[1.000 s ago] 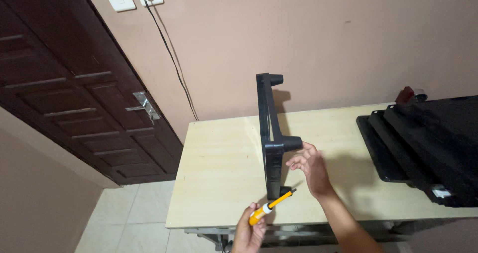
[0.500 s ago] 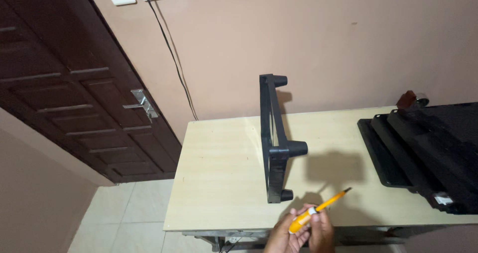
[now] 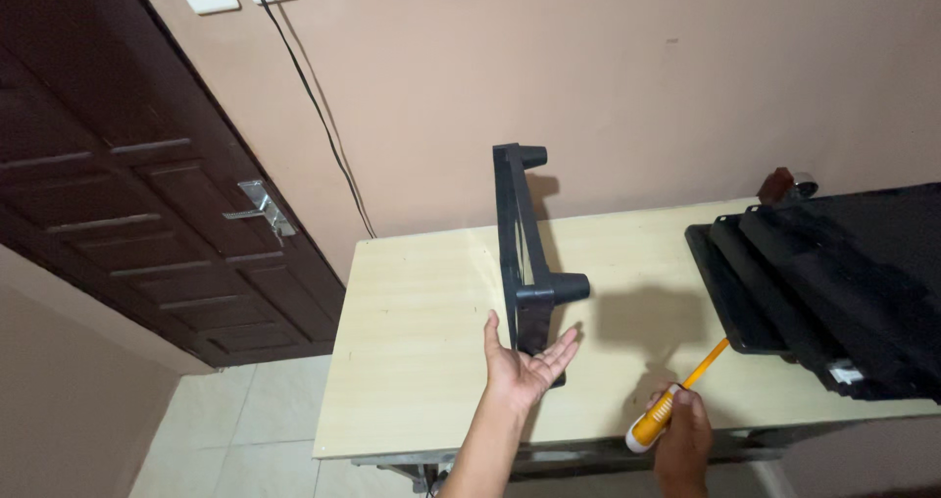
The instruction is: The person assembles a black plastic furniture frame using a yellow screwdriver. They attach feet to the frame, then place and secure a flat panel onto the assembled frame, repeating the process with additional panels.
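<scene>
A black plastic frame [image 3: 518, 243] with round tube sockets stands on its edge on the pale wooden table [image 3: 421, 322]. My left hand [image 3: 524, 361] is open, palm up, at the near end of the frame, its fingers touching or just short of it. My right hand [image 3: 681, 429] grips an orange and white screwdriver [image 3: 676, 400] by the handle at the table's front edge, its shaft pointing up and to the right.
A stack of black trays [image 3: 823, 282] lies on the right of the table. A dark wooden door [image 3: 127, 165] with a metal handle is at the left. A black cable [image 3: 314, 106] runs down the wall from a socket.
The screwdriver has passed from my left hand to my right hand. My left hand has come forward, open, to the near end of the frame. The frame has not moved.
</scene>
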